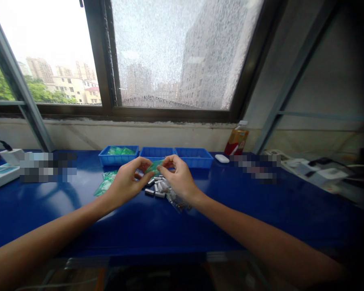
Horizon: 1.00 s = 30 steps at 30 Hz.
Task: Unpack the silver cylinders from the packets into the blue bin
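We pinch a green packet between our left hand and right hand, fingertips on each edge. Small parts lie beneath our hands, loose packets beside our left, blue bins beyond. We judge this a packet-handling step; the next move seems to call for light, even fingertip control.

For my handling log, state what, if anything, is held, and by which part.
A small green packet: the left hand pinches its left side, the right hand its right side, both with the fingers.
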### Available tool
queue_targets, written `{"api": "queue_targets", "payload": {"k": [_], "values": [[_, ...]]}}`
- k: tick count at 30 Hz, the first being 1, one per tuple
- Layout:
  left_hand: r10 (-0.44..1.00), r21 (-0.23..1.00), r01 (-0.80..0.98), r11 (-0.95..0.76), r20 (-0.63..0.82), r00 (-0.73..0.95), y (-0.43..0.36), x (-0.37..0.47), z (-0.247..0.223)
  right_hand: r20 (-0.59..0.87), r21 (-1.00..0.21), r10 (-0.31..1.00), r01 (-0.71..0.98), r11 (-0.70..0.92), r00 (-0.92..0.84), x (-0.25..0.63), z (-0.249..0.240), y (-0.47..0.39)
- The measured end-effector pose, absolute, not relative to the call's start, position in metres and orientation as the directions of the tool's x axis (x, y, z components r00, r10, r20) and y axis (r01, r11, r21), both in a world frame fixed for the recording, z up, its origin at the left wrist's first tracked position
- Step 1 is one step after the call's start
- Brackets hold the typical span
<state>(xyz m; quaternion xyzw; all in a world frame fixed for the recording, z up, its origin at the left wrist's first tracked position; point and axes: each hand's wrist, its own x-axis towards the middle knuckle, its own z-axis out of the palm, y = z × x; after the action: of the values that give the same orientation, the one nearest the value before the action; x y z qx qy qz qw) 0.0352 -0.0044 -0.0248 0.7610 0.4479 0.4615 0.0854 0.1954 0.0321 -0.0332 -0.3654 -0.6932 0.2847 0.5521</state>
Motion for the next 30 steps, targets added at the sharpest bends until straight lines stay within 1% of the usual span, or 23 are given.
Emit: {"api": "queue_targets", "payload": {"k": [5,7,8,10,11,12,13,14,15,16,17,18,19,20,22,23,24,25,27,29,30], "values": [[0.753,0.526,0.604,-0.599,0.627,0.201,-0.006,0.038,-0.026,0.589,-0.758,0.805,0.293,0.582,-0.075,0.196,-0.031,0.031],[0.727,0.489,0.605,-0.628,0.647,0.231,-0.005,0.037,-0.026,0.554,-0.787,0.829,0.28,0.55,-0.072,0.197,-0.028,0.03],[0.708,0.46,0.61,-0.645,0.66,0.251,-0.004,0.035,-0.026,0.496,-0.833,0.863,0.229,0.505,-0.097,0.198,-0.025,0.029],[0.654,0.366,0.631,-0.684,0.691,0.309,-0.002,0.031,-0.027,0.312,-0.942,0.925,0.057,0.331,-0.216,0.199,-0.02,0.027],[0.618,0.301,0.642,-0.705,0.706,0.347,-0.001,0.029,-0.027,0.222,-0.974,0.93,-0.027,0.224,-0.292,0.2,-0.019,0.026],[0.578,0.229,0.652,-0.723,0.717,0.389,0.0,0.027,-0.027,0.156,-0.987,0.921,-0.086,0.134,-0.356,0.2,-0.017,0.025],[0.539,0.159,0.656,-0.738,0.724,0.43,0.001,0.025,-0.026,0.12,-0.99,0.908,-0.112,0.081,-0.401,0.2,-0.017,0.025],[0.507,0.102,0.653,-0.751,0.723,0.47,0.001,0.024,-0.026,0.111,-0.991,0.901,-0.112,0.07,-0.418,0.2,-0.017,0.026],[0.488,0.067,0.644,-0.762,0.713,0.503,0.001,0.024,-0.025,0.126,-0.991,0.903,-0.094,0.096,-0.41,0.2,-0.018,0.026],[0.484,0.06,0.632,-0.773,0.699,0.526,0.0,0.024,-0.023,0.163,-0.987,0.909,-0.063,0.15,-0.384,0.2,-0.02,0.028],[0.5,0.087,0.618,-0.781,0.68,0.536,0.0,0.025,-0.022,0.225,-0.972,0.911,-0.018,0.233,-0.345,0.201,-0.021,0.029],[0.543,0.153,0.608,-0.779,0.649,0.533,-0.001,0.025,-0.02,0.314,-0.939,0.901,0.045,0.342,-0.3,0.201,-0.022,0.03],[0.608,0.256,0.597,-0.76,0.604,0.515,-0.002,0.026,-0.017,0.427,-0.874,0.865,0.124,0.469,-0.266,0.203,-0.023,0.031],[0.688,0.391,0.58,-0.715,0.543,0.482,-0.002,0.027,-0.016,0.547,-0.774,0.797,0.208,0.598,-0.256,0.204,-0.023,0.031],[0.839,0.693,0.481,-0.537,0.38,0.389,-0.001,0.027,-0.013,0.728,-0.519,0.611,0.332,0.788,-0.31,0.208,-0.023,0.03],[0.891,0.817,0.395,-0.42,0.29,0.349,0.0,0.027,-0.013,0.777,-0.409,0.524,0.355,0.841,-0.348,0.21,-0.022,0.029],[0.924,0.904,0.3,-0.306,0.206,0.323,0.001,0.027,-0.012,0.806,-0.326,0.455,0.358,0.875,-0.379,0.21,-0.022,0.028],[0.942,0.955,0.21,-0.21,0.14,0.305,0.003,0.026,-0.013,0.822,-0.266,0.404,0.357,0.896,-0.4,0.211,-0.021,0.026],[0.955,0.989,0.104,-0.105,0.071,0.288,0.006,0.025,-0.014,0.833,-0.189,0.344,0.363,0.913,-0.432,0.21,-0.021,0.021],[0.963,0.985,0.11,-0.135,0.104,0.248,0.008,0.024,-0.016,0.815,-0.174,0.346,0.374,0.911,-0.465,0.208,-0.021,0.017],[0.963,0.969,0.149,-0.198,0.165,0.212,0.008,0.023,-0.017,0.796,-0.206,0.381,0.381,0.902,-0.471,0.206,-0.02,0.016]]}}
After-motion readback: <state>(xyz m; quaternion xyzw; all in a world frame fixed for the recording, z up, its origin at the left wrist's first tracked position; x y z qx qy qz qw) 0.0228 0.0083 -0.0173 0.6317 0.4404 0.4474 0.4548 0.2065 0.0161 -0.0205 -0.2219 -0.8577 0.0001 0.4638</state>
